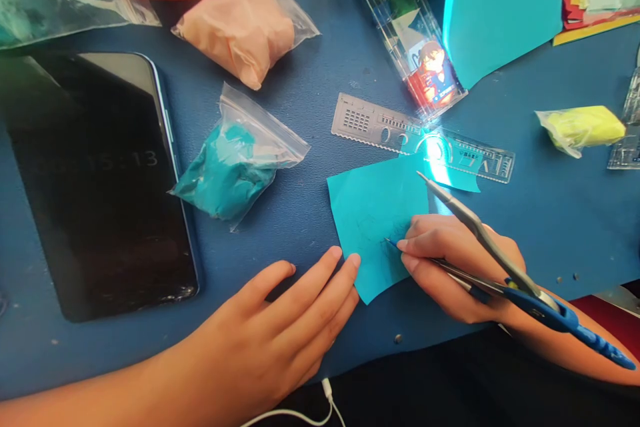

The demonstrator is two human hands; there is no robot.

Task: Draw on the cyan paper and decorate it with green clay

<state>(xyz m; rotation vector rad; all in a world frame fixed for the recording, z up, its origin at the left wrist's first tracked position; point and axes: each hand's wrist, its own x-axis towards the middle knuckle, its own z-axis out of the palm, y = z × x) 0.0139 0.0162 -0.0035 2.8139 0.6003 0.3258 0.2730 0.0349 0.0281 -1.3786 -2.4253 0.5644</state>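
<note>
A drawing compass with a blue handle lies in my right hand, pinched along one leg like a pen. That leg's tip touches a turquoise sheet of paper, where faint drawn lines show. The compass's other grey leg sticks up and points away over the paper. My left hand lies flat with fingers stretched out, two fingertips resting on the sheet's left edge. Just beyond the sheet is a clear stencil ruler, partly over another turquoise piece and washed out by glare.
On the left lie a dark phone and a bag of teal clay. Farther back are a bag of peach clay, a clear plastic case and turquoise paper. Yellow clay sits right; a white cable hangs in front.
</note>
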